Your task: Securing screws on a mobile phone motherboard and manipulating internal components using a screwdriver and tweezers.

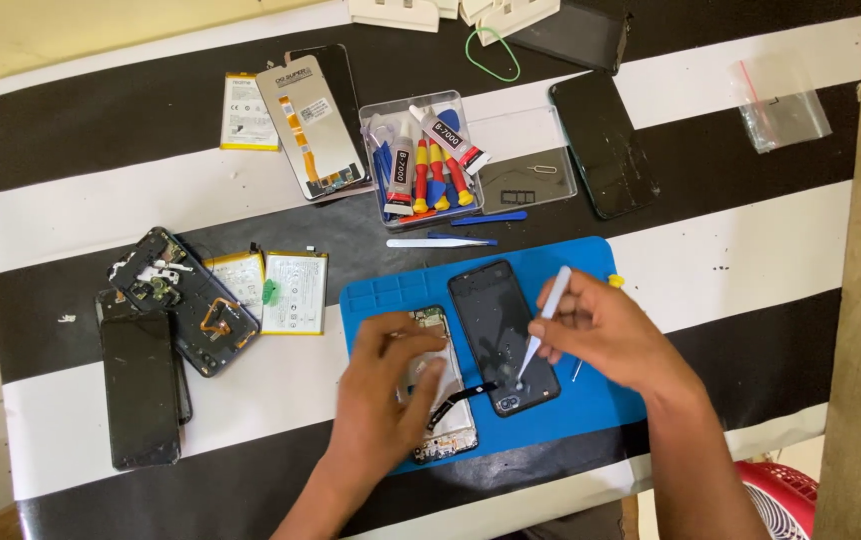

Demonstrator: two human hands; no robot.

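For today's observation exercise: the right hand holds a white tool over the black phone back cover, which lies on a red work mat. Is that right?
Not quite. The head view shows the work mat is blue. The right hand does hold the white tool over the black phone back cover.

- The worktop (751, 250) has a cover with wide black and white stripes.
- The mat (591, 400) is bright blue.
- The phone back (501, 335) on the mat is black and shiny.
- The thin tool (543, 325) is white.
- The glue tubes (421, 160) are white with red and yellow.
- The rubber band (492, 55) is green.
- The fan (781, 500) is red and white.
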